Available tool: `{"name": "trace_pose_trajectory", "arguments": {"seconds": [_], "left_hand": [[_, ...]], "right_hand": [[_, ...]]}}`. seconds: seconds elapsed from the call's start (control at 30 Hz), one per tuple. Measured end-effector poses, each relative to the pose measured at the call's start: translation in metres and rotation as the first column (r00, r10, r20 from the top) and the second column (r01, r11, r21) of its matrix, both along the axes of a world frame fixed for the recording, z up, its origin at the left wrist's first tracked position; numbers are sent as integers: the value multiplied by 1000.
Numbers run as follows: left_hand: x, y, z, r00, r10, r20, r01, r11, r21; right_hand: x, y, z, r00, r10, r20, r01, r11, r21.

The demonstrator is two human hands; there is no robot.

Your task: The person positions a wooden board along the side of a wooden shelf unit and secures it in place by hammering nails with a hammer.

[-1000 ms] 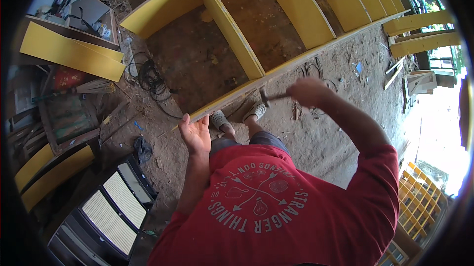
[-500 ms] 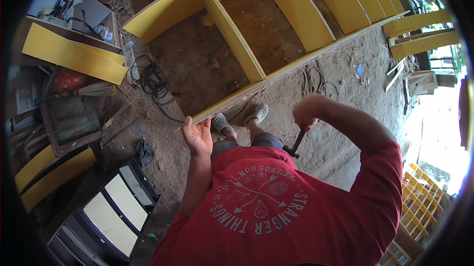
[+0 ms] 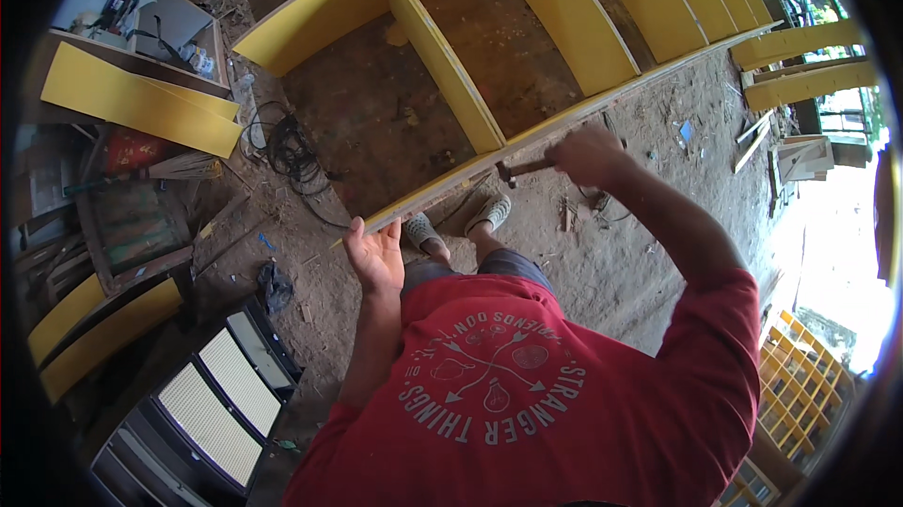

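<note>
My left hand (image 3: 377, 257) grips the near left end of a long yellow board (image 3: 433, 195), thumb over its edge and fingers beneath. That board forms the near side of a large yellow wooden frame with upright dividers (image 3: 442, 60), which split it into several compartments. In my right hand (image 3: 590, 157) is a hammer (image 3: 524, 168), its fingers wrapped round the handle. The hammer's head is close to the board's outer edge, near where a divider meets it; whether it touches cannot be made out.
Coiled black cable (image 3: 293, 151) lies on the dirt floor left of the frame. Loose yellow panels (image 3: 141, 102) rest against a box at the left. A dark cabinet with pale woven panels (image 3: 212, 394) stands lower left. A yellow lattice (image 3: 800, 385) is at the lower right.
My right hand has swung the hammer up and forward, from beside my hip to the board's outer edge. The left hand keeps its grip on the board's end.
</note>
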State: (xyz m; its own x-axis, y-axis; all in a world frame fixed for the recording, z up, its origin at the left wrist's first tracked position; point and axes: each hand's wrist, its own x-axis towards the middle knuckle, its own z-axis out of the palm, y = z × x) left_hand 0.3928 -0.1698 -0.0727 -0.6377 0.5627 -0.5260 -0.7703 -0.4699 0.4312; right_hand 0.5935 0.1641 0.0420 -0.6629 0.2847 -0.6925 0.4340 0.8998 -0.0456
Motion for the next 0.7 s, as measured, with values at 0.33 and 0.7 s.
{"name": "trace_pose_trajectory", "arguments": {"seconds": [0.33,0.7], "left_hand": [[-4,2,-1,1000,-8,-28,8,1000,-6],[-7,1,1,1000,-11,-25,11,1000,-16]], "right_hand": [[2,0,-12,993,110,-34,-107,991,77],[-10,-8,-9,986,111,-126,-122,989,-79]]}}
